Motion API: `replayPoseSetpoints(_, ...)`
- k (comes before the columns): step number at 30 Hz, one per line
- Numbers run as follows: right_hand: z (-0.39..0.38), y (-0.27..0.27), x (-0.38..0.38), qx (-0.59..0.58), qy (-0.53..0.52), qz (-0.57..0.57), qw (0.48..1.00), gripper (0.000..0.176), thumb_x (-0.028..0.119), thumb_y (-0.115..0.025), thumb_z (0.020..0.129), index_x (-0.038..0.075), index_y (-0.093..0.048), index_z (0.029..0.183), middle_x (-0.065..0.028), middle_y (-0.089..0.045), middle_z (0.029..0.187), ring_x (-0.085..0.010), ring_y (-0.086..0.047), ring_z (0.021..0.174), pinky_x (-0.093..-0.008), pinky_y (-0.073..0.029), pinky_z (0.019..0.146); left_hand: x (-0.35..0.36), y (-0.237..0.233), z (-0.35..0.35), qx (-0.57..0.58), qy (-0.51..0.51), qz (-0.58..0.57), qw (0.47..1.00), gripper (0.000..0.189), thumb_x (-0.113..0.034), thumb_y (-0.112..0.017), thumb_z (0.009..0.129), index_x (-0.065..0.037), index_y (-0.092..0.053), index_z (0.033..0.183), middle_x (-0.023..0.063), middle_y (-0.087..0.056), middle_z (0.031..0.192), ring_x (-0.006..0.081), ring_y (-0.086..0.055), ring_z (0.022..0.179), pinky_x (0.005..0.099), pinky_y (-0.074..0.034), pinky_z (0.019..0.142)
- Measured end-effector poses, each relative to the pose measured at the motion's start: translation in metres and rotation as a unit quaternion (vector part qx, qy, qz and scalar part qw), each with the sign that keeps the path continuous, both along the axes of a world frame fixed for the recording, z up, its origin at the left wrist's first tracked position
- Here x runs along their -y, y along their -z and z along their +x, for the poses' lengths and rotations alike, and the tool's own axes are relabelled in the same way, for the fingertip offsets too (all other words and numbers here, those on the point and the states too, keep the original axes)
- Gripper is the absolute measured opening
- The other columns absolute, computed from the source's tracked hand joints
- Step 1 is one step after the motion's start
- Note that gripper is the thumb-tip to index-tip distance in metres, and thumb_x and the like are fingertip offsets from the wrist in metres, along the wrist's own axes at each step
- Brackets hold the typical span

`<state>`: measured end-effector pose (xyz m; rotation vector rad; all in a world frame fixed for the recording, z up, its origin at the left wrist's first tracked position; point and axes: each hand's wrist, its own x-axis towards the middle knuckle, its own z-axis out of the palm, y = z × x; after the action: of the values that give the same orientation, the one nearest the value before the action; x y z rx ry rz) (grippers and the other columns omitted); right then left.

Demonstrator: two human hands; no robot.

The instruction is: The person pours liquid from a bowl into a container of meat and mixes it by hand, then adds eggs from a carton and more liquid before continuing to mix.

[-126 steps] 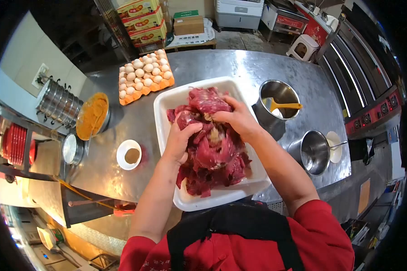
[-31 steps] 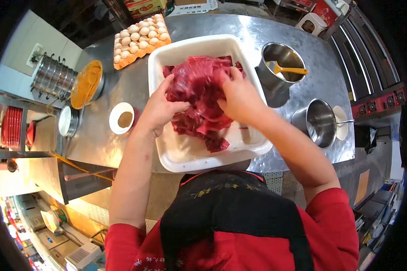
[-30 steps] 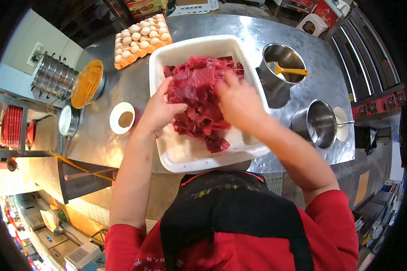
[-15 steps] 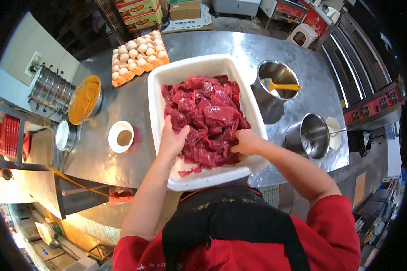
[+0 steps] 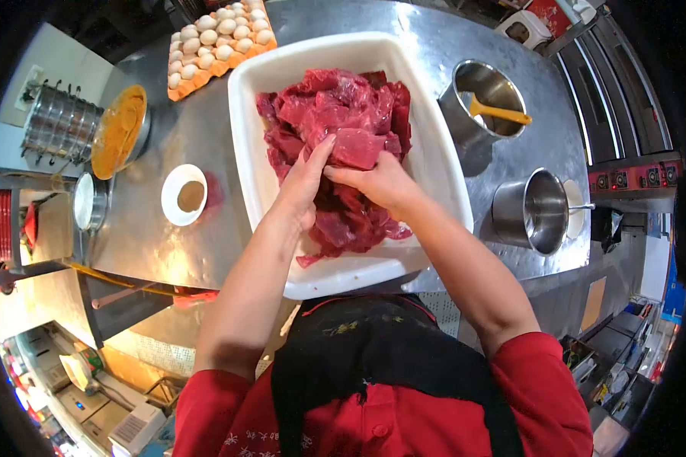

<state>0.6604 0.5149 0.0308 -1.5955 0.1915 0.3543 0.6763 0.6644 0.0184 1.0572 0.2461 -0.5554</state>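
Observation:
A large white plastic tub [image 5: 448, 175] holds a heap of dark red raw meat slices [image 5: 335, 103]. Near the middle of the heap, my left hand [image 5: 303, 183] grips meat from the left, its thumb along the top. From the right, my right hand [image 5: 385, 183] is closed on the same bunch, its thumb across the near side. One broad meat slice lies on top between the two hands. The fingertips of both hands are partly hidden by the meat.
Left of the tub are a white bowl of brown powder [image 5: 183, 171], an orange-filled basin [image 5: 139, 145] and an egg tray [image 5: 219, 70]. To the right stand a steel pot with a yellow-handled tool [image 5: 503, 114] and another steel pot [image 5: 511, 213]. The steel table [image 5: 137, 247] has a front edge.
Both hands have moved inward and up from the sides of the heap, gathering meat between them. The head view has shifted, so the tub sits higher in view.

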Motion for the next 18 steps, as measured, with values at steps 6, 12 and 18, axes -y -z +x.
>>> replayPoseSetpoints(6,0.001,-0.076,0.027,0.130,-0.010,-0.082,0.988,0.035,0.003,-0.075,0.071,0.000,-0.067,0.105,-0.0100,-0.070,0.097,-0.0166,-0.065,0.091,-0.0300,-0.051,0.082,0.002,-0.073,-0.004,0.125,-0.022,-0.020,0.992,0.046,-0.012,-0.066,0.087,-0.006,-0.051,0.130,0.0054,-0.061,0.120,0.0174,-0.057,0.107,0.0326,-0.043,0.098)
replayPoseSetpoints(12,-0.004,-0.096,0.047,0.255,-0.065,-0.307,0.915,0.040,-0.001,-0.071,0.070,0.000,-0.062,0.109,-0.0158,-0.067,0.098,-0.0290,-0.066,0.093,-0.0371,-0.052,0.081,-0.022,-0.079,0.003,0.364,0.023,0.287,0.886,0.062,-0.012,-0.076,0.072,0.000,-0.051,0.128,0.0168,-0.060,0.116,0.0291,-0.059,0.108,0.0374,-0.045,0.096)
replayPoseSetpoints(18,-0.046,-0.056,-0.012,0.173,-0.400,-0.303,0.848,0.024,0.002,-0.064,0.077,0.003,-0.067,0.101,-0.0170,-0.066,0.091,-0.0337,-0.064,0.084,-0.0402,-0.050,0.076,-0.038,-0.038,0.005,0.378,0.045,0.451,0.808,0.064,-0.023,-0.078,0.075,-0.001,-0.051,0.129,0.0188,-0.053,0.125,0.0312,-0.054,0.115,0.0376,-0.043,0.099)
